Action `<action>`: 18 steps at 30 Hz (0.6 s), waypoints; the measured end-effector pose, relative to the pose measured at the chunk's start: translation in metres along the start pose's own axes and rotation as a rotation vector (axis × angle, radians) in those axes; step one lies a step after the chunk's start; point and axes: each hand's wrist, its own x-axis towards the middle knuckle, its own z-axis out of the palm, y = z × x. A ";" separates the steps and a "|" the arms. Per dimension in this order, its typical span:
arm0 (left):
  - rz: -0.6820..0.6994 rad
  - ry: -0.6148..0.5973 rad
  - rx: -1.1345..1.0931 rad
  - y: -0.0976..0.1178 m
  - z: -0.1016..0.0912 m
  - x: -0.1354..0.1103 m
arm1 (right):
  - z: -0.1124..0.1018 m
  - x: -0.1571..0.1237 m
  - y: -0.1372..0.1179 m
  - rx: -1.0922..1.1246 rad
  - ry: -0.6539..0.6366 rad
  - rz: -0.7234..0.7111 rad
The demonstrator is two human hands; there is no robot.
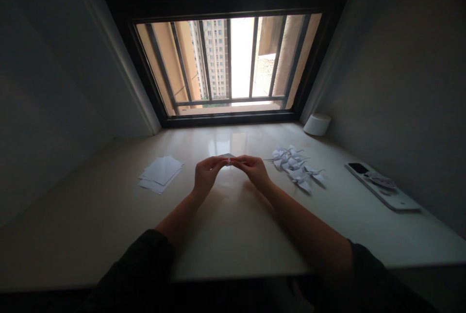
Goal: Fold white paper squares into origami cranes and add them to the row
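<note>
Both hands on one job: left hand [208, 172] and right hand [255, 170] pinch the same piece of paper [227, 155], thumbs and fingertips clamped on it, nearly meeting. It sits on the near side of the window [229, 65], roughly centred on it, above the white ledge [233, 235]. Its folded shape is mostly hidden by fingers (can't tell how many creases).

Handling, my read: very light, thin, creases easily, tears if pulled; take it by the edges or folds, light pinch.

Counts: one piece in hand. Paper stack [162, 173], near side and left of window: at least three sheets, total unclear. Paper cranes [295, 168], near side and right of window: at least six, overlapping. One phone [382, 187], farther right. One white cylinder [316, 124], by window's lower right corner.
</note>
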 end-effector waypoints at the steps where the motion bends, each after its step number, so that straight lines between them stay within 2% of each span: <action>1: -0.001 0.006 -0.004 0.000 0.000 0.000 | 0.000 0.000 -0.001 0.021 -0.006 0.010; 11: -0.043 0.061 -0.030 0.001 0.004 0.000 | 0.004 -0.001 -0.006 0.103 0.001 0.046; 18: -0.021 0.081 -0.024 -0.004 0.003 -0.002 | 0.004 -0.001 -0.001 0.026 0.063 0.028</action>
